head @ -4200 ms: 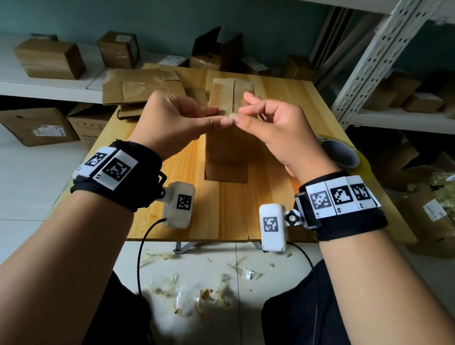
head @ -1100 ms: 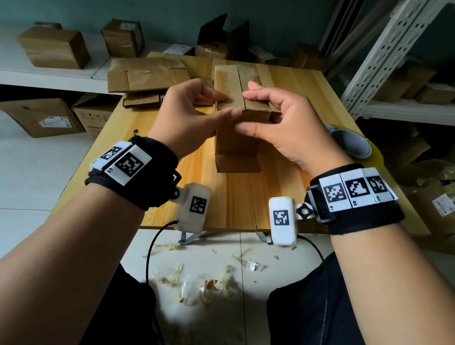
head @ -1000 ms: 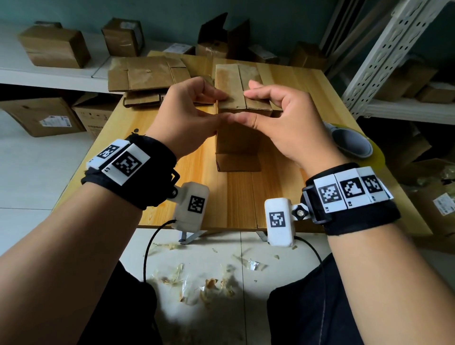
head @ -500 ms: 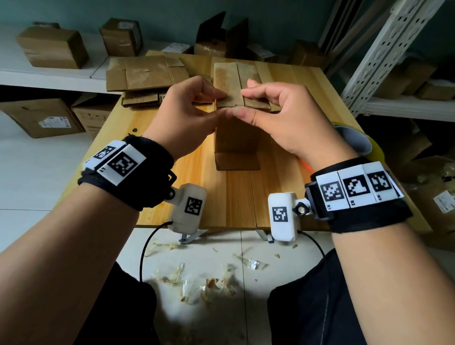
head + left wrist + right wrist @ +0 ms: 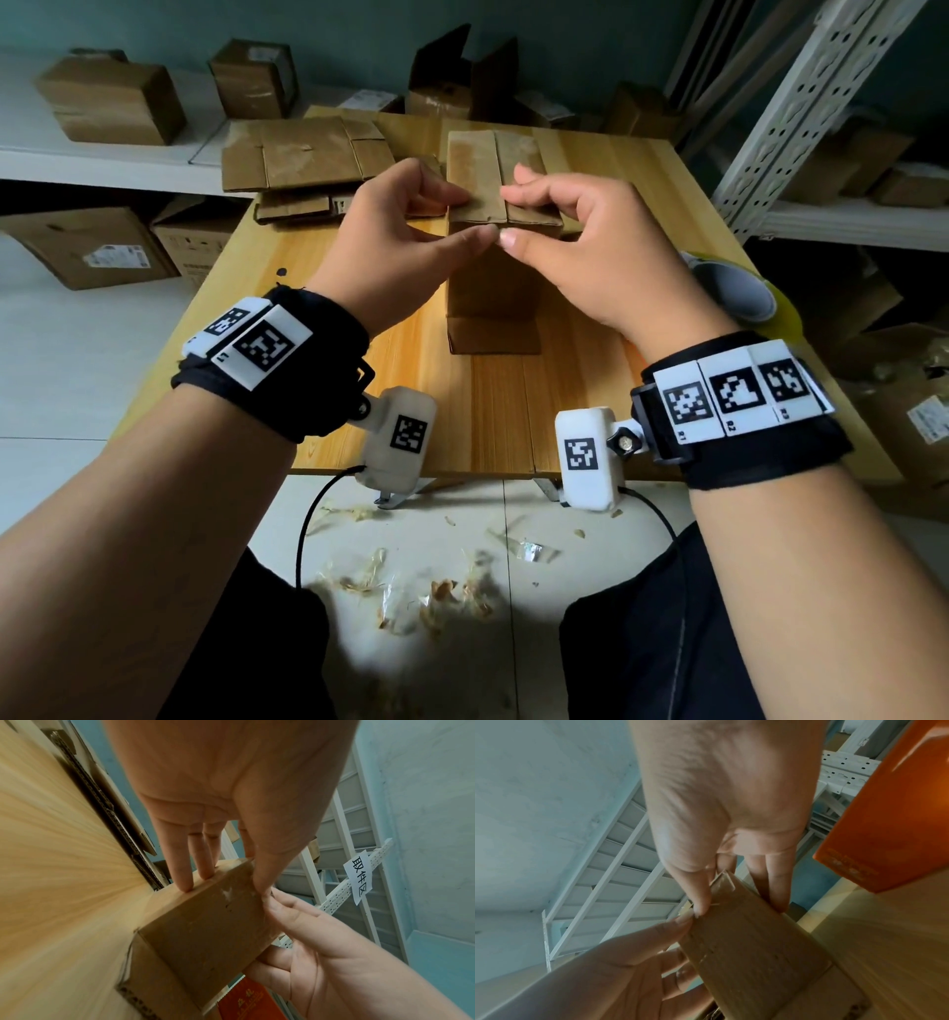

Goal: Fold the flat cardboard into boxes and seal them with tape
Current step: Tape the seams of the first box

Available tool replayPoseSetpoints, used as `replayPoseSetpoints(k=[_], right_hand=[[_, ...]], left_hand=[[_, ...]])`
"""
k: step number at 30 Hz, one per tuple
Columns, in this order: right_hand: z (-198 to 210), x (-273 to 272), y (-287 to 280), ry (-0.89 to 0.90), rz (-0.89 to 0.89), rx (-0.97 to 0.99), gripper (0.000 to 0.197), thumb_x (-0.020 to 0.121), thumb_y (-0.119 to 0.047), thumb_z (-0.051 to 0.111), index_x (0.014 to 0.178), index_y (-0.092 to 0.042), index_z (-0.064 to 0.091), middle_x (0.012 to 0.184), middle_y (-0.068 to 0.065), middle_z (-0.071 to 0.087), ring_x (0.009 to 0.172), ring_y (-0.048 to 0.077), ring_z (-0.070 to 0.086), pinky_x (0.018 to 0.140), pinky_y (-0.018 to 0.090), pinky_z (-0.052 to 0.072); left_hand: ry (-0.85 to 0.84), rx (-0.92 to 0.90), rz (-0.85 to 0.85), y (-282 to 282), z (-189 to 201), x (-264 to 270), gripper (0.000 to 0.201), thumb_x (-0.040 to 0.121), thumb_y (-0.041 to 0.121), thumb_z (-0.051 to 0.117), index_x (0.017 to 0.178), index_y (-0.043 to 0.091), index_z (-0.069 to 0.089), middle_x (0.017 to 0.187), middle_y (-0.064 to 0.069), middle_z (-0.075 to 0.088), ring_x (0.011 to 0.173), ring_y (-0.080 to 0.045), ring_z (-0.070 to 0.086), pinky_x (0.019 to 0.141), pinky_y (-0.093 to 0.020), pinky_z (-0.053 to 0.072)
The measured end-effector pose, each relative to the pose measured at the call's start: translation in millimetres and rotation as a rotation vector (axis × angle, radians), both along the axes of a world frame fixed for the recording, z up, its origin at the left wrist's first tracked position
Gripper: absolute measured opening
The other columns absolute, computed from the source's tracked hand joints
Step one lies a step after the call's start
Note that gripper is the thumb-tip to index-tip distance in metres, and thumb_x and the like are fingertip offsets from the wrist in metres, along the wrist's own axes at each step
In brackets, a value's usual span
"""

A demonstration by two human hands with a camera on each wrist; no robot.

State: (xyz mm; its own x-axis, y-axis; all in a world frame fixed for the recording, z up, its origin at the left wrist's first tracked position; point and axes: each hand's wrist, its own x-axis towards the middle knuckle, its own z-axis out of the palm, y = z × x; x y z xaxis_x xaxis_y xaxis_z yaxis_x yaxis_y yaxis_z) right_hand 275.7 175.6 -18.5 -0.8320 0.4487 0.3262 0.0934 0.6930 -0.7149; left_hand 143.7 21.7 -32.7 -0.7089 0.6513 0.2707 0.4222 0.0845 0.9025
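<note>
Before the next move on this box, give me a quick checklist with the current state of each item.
1. Box stands upright on the table: ok.
2. Top flaps folded shut, seam closed: ok.
3. Left hand steadies the box, fingers on its top edge: ok.
4. Right hand pinches a clear tape end at the top front edge: ok.
5. Tape pressed flat along the whole seam: cannot tell.
6. Tape roll within reach, at the table's right edge: ok.
</note>
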Motion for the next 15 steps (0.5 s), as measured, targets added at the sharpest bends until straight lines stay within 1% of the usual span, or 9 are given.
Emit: replayPoseSetpoints(k=[3, 5, 7, 8, 10, 11, 13, 14, 15], right_hand=[[-1.8, -0.8, -1.1, -0.006, -0.002, 0.025, 0.042, 0.097, -0.021, 0.075, 0.138, -0.028, 0.068, 0.157, -0.014, 0.052, 0.146, 0.002, 0.045, 0.107, 0.006, 0.032], [-2.1, 0.1, 1.1, -0.039, 0.013, 0.036, 0.047, 0.097, -0.015, 0.075, 0.14, -0.03, 0.066, 0.159, -0.016, 0.05, 0.148, 0.002, 0.042, 0.117, 0.016, 0.034], [-1.7, 1.1, 3.8, -0.063, 0.037, 0.023, 0.051, 0.096, -0.009, 0.074, 0.142, -0.03, 0.064, 0.161, -0.017, 0.047, 0.15, 0.002, 0.039, 0.124, 0.028, 0.035], [-1.1, 1.5, 4.1, -0.067, 0.043, 0.006, 0.052, 0.096, -0.008, 0.073, 0.142, -0.03, 0.064, 0.161, -0.017, 0.047, 0.15, 0.002, 0.039, 0.125, 0.029, 0.035], [0.1, 1.7, 2.8, -0.047, 0.039, -0.037, 0.047, 0.097, -0.014, 0.073, 0.14, -0.029, 0.066, 0.16, -0.015, 0.049, 0.148, 0.001, 0.041, 0.123, 0.025, 0.034], [0.6, 1.4, 1.6, -0.025, 0.033, -0.054, 0.043, 0.098, -0.02, 0.074, 0.139, -0.028, 0.067, 0.159, -0.014, 0.051, 0.147, 0.0, 0.043, 0.121, 0.02, 0.034], [0.5, 0.7, -0.6, 0.016, 0.022, -0.056, 0.04, 0.098, -0.027, 0.075, 0.138, -0.027, 0.068, 0.157, -0.011, 0.053, 0.145, 0.0, 0.046, 0.113, 0.008, 0.034], [-0.2, -0.2, -0.9, 0.024, 0.018, -0.047, 0.039, 0.099, -0.027, 0.074, 0.138, -0.026, 0.068, 0.157, -0.011, 0.054, 0.144, 0.0, 0.046, 0.11, 0.005, 0.033], [-0.6, -0.6, -1.0, 0.024, 0.016, -0.039, 0.039, 0.1, -0.026, 0.073, 0.138, -0.026, 0.068, 0.157, -0.01, 0.054, 0.144, 0.0, 0.046, 0.11, 0.004, 0.033]], left_hand=[[-0.008, -0.011, -0.01, -0.3, 0.0, -0.1, 0.028, 0.087, 0.025, 0.085, 0.104, 0.028, 0.062, 0.122, 0.002, 0.066, 0.093, -0.017, 0.073, 0.08, -0.034, 0.065], [-0.003, -0.029, -0.016, -1.5, 0.0, -1.7, 0.031, 0.087, 0.017, 0.084, 0.103, 0.03, 0.061, 0.126, -0.001, 0.065, 0.091, -0.02, 0.074, 0.082, -0.038, 0.065], [-0.003, -0.038, -0.031, -3.0, -0.3, -2.5, 0.033, 0.087, 0.01, 0.083, 0.108, 0.026, 0.062, 0.127, -0.001, 0.064, 0.092, -0.018, 0.074, 0.083, -0.036, 0.064], [-0.006, -0.036, -0.04, -3.4, -0.4, -3.0, 0.034, 0.087, 0.009, 0.083, 0.11, 0.024, 0.063, 0.127, 0.0, 0.064, 0.091, -0.015, 0.074, 0.082, -0.033, 0.064], [-0.022, -0.019, -0.059, -3.8, -0.1, -3.1, 0.034, 0.087, 0.008, 0.083, 0.113, 0.019, 0.063, 0.125, 0.0, 0.065, 0.087, -0.007, 0.072, 0.079, -0.027, 0.064], [-0.039, -0.006, -0.066, -3.6, 0.3, -2.3, 0.033, 0.087, 0.011, 0.084, 0.113, 0.018, 0.063, 0.124, 0.0, 0.066, 0.087, -0.008, 0.073, 0.077, -0.027, 0.064], [-0.053, 0.015, -0.057, -2.6, 0.7, -1.1, 0.029, 0.088, 0.02, 0.085, 0.109, 0.022, 0.065, 0.122, -0.002, 0.067, 0.095, -0.014, 0.074, 0.078, -0.03, 0.064], [-0.049, 0.017, -0.047, -2.1, 1.0, -0.7, 0.027, 0.088, 0.023, 0.084, 0.107, 0.024, 0.065, 0.123, -0.003, 0.067, 0.098, -0.016, 0.074, 0.079, -0.032, 0.065], [-0.049, 0.014, -0.041, -1.8, 1.2, 0.0, 0.026, 0.088, 0.023, 0.084, 0.105, 0.026, 0.064, 0.124, -0.003, 0.066, 0.097, -0.018, 0.074, 0.079, -0.034, 0.065]])
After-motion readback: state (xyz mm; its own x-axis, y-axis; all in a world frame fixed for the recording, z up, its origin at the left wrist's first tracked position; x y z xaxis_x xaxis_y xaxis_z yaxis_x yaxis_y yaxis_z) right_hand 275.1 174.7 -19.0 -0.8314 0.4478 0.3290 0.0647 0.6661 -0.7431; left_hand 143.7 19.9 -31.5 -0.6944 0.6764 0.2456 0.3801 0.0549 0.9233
